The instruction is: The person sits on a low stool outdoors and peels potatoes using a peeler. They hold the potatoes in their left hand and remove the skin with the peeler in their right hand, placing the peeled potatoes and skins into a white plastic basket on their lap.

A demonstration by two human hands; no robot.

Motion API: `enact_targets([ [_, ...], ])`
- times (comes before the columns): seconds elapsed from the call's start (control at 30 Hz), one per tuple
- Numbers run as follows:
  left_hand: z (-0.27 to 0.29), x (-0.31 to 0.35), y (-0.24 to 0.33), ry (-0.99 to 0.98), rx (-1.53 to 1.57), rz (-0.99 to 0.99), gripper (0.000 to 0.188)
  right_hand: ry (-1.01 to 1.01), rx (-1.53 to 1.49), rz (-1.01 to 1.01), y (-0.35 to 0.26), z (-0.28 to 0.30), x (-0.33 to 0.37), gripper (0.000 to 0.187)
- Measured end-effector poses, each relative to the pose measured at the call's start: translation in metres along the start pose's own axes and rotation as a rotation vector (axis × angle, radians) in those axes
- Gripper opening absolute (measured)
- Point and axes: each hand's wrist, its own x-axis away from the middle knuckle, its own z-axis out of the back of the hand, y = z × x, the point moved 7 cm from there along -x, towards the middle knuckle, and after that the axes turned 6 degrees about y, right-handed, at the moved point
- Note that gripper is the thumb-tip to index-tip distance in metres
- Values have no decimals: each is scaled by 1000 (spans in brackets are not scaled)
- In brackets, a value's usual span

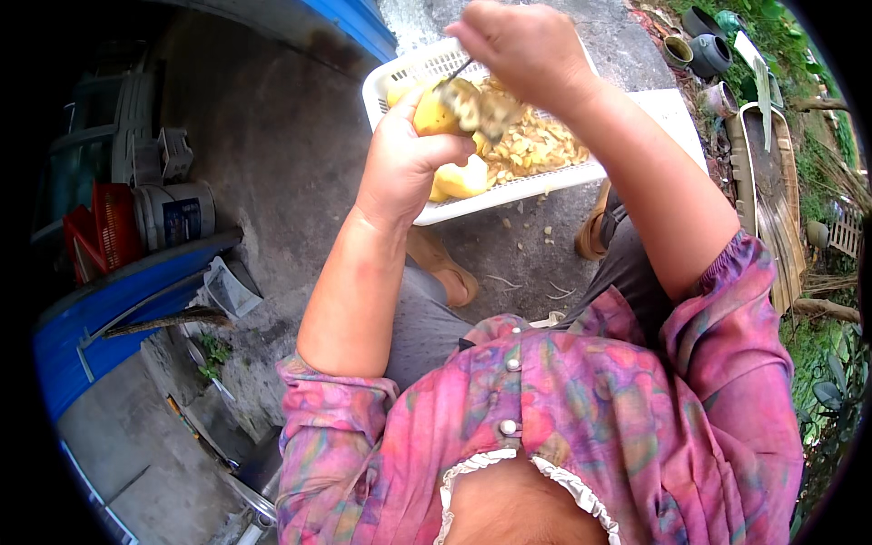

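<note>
Well to the left, stands one red slotted plastic container (115,222) beside one white cylindrical bucket (189,215). Toward the centre, holds one rounded yellow fruit (434,116) in the left hand (400,168), the nearer of the two and in contact: fingers curled round the far-left side, thumb stretched along the near side. Lies up and to the right of the left wrist, above the left part of one white rectangular slatted plastic basket (545,189). Runs roughly left to right, though cannot tell the long axis for sure, with blur over the right end. Just below, rests one larger pale-yellow piece (461,179) in the basket; behind the left hand, shows one more yellow piece (397,93), partly hidden. Slants one thin dark tool (457,70) from the fruit's upper side up to the right hand (531,54), fingers closed about its hidden handle, up and to the right of the fruit. Farther right, fills the basket with small yellow-tan chips (536,150), too many to count.
</note>
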Motion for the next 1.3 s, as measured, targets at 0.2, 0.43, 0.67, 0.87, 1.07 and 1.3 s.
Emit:
enact_targets([
  [0.2, -10, 9, 6, -26, -18, -80, 57, -88, 54, -35, 14, -3, -5, 27],
  [0.43, -7, 7, 12, 52, -137, -149, 58, -328, -79, -157, -6, 10, -8, 31],
  [0.67, -16, 9, 15, -29, -33, -178, 56, -141, 62, 23, 59, -38, 8, 30],
  [0.87, -5, 3, -7, -39, 104, 30, 56, -258, -62, -141, 7, -1, -4, 29],
  [1.07, -7, 2, -10, 22, -33, 6, 50, -268, 29, 72, -26, 1, 0, 26],
  [1.3, -8, 10, 0, 86, -221, -14, 51, -63, 101, 4, 14, -12, 1, 26],
])
